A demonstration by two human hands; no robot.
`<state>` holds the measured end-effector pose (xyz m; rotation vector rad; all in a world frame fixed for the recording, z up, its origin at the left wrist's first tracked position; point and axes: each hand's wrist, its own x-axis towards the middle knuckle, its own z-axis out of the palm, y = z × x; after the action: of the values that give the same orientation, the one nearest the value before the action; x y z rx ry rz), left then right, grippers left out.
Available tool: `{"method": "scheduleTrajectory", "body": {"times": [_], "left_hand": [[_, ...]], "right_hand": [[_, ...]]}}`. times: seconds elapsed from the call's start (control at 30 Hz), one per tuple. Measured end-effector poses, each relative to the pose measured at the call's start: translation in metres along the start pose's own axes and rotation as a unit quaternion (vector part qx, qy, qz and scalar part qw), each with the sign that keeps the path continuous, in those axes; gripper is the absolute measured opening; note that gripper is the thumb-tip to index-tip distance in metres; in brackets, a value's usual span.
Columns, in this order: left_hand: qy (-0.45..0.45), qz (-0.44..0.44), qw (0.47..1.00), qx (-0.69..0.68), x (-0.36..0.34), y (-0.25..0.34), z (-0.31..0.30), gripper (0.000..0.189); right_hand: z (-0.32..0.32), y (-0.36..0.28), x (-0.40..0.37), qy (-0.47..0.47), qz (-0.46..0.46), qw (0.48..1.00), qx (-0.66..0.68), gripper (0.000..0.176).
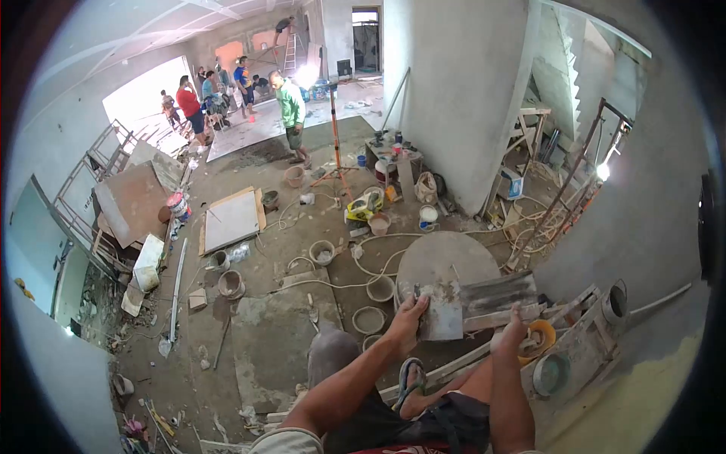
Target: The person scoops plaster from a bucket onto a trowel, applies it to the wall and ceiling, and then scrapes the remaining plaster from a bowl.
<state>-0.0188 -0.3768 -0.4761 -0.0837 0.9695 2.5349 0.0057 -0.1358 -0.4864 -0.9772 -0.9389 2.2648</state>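
My left hand is closed at the left edge of a flat, mortar-stained plastering trowel, whose metal blade hangs downward. On the other side, my right hand is closed, thumb up, at the lower edge of a dark, streaked flat board with a pale wooden strip along its bottom. Trowel and board overlap side by side in this view. Behind them lies a large round grey board. A yellow bucket stands just right of my right hand, and my sandalled foot shows below.
Several buckets stand ahead, with a hose winding between them. A work light on an orange tripod stands farther off. People, one in a green top, are across the room. Stained planks lie at the right.
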Motion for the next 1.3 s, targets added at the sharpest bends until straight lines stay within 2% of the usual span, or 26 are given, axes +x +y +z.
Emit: {"method": "scheduleTrajectory", "body": {"times": [0.03,0.07,0.1,0.13,0.2,0.23,0.3,0.33,0.4,0.47,0.53,0.57,0.6,0.67,0.7,0.8,0.9,0.97,1.0,1.03,1.07,1.1,1.17,1.2,1.23,1.3], "left_hand": [[0.036,-0.001,0.999,0.005,0.002,-0.004,-0.002,0.025],[0.035,-0.002,0.999,0.003,0.005,-0.008,-0.004,0.025],[0.086,-0.011,0.996,-0.015,0.009,-0.013,-0.009,0.025],[0.136,-0.020,0.990,-0.032,0.012,-0.017,-0.013,0.025],[0.143,-0.010,0.989,-0.034,0.022,-0.028,-0.022,0.025],[0.151,0.003,0.988,-0.038,0.026,-0.034,-0.027,0.026],[0.140,-0.008,0.989,-0.038,0.020,-0.025,-0.021,0.026],[0.130,-0.017,0.991,-0.039,0.015,-0.018,-0.017,0.026],[0.143,-0.024,0.988,-0.043,0.007,-0.005,-0.008,0.026],[0.157,-0.026,0.986,-0.047,0.008,0.007,-0.006,0.027],[0.090,0.062,0.990,-0.088,0.009,0.026,-0.002,0.028],[0.124,0.073,0.988,-0.063,0.002,0.033,0.003,0.035],[0.130,0.064,0.987,-0.066,0.005,0.033,-0.005,0.035],[0.187,0.185,0.963,0.064,0.013,0.021,-0.020,0.044],[0.188,0.171,0.965,0.064,0.014,0.017,-0.016,0.044],[0.210,0.208,0.953,0.070,0.018,0.009,-0.010,0.054],[0.156,0.219,0.961,0.065,0.020,0.001,-0.016,0.058],[0.082,0.189,0.968,0.140,0.014,0.003,-0.013,0.054],[0.082,0.188,0.969,0.139,0.015,-0.002,-0.016,0.054],[0.115,0.220,0.943,0.221,0.016,-0.007,-0.019,0.048],[0.146,0.249,0.909,0.300,0.018,-0.012,-0.022,0.042],[0.145,0.247,0.910,0.301,0.013,-0.009,-0.018,0.042],[0.034,0.171,0.944,0.282,-0.005,0.007,-0.001,0.034],[0.030,0.167,0.944,0.283,-0.012,0.012,0.009,0.034],[-0.007,0.139,0.944,0.300,-0.019,0.014,0.018,0.033],[-0.050,0.100,0.942,0.317,-0.019,0.014,0.022,0.033]], "right_hand": [[-0.006,0.006,0.001,-0.054,-0.127,0.988,-0.073,0.044],[-0.011,0.012,0.003,-0.105,-0.251,0.951,-0.145,0.043],[0.002,0.005,-0.027,-0.131,-0.305,0.926,-0.179,0.036],[0.001,0.006,-0.043,-0.128,-0.305,0.927,-0.180,0.036],[-0.004,0.010,-0.064,-0.261,-0.378,0.836,-0.300,0.028],[-0.002,0.009,-0.071,-0.259,-0.378,0.837,-0.299,0.028],[0.006,0.004,-0.078,-0.421,-0.445,0.673,-0.415,0.021],[0.007,0.003,-0.074,-0.419,-0.444,0.673,-0.418,0.021],[0.003,0.008,-0.055,-0.409,-0.489,0.575,-0.513,0.021],[-0.007,0.006,-0.032,-0.378,-0.471,0.576,-0.550,0.025],[-0.006,-0.001,-0.028,-0.383,-0.527,0.461,-0.603,0.026],[-0.006,0.000,-0.031,-0.332,-0.548,0.504,-0.579,0.026],[-0.001,-0.005,-0.040,-0.332,-0.539,0.504,-0.587,0.026],[0.015,-0.021,-0.065,-0.281,-0.608,0.472,-0.573,0.027],[0.017,-0.023,-0.072,-0.277,-0.600,0.473,-0.583,0.027],[0.021,-0.020,-0.084,-0.311,-0.654,0.434,-0.536,0.027],[0.017,-0.010,-0.086,-0.344,-0.652,0.404,-0.541,0.028],[0.012,-0.001,-0.079,-0.330,-0.651,0.403,-0.552,0.029],[0.012,0.001,-0.078,-0.318,-0.651,0.403,-0.559,0.029],[0.013,0.002,-0.078,-0.318,-0.650,0.402,-0.561,0.029],[0.015,0.003,-0.077,-0.304,-0.645,0.418,-0.563,0.029],[0.017,0.002,-0.076,-0.289,-0.639,0.434,-0.565,0.029],[0.022,-0.004,-0.069,-0.256,-0.650,0.427,-0.575,0.029],[0.025,-0.007,-0.063,-0.226,-0.660,0.418,-0.581,0.029],[0.026,-0.012,-0.050,-0.203,-0.636,0.435,-0.604,0.027],[0.029,-0.039,-0.039,-0.177,-0.642,0.507,-0.548,0.023]]}}
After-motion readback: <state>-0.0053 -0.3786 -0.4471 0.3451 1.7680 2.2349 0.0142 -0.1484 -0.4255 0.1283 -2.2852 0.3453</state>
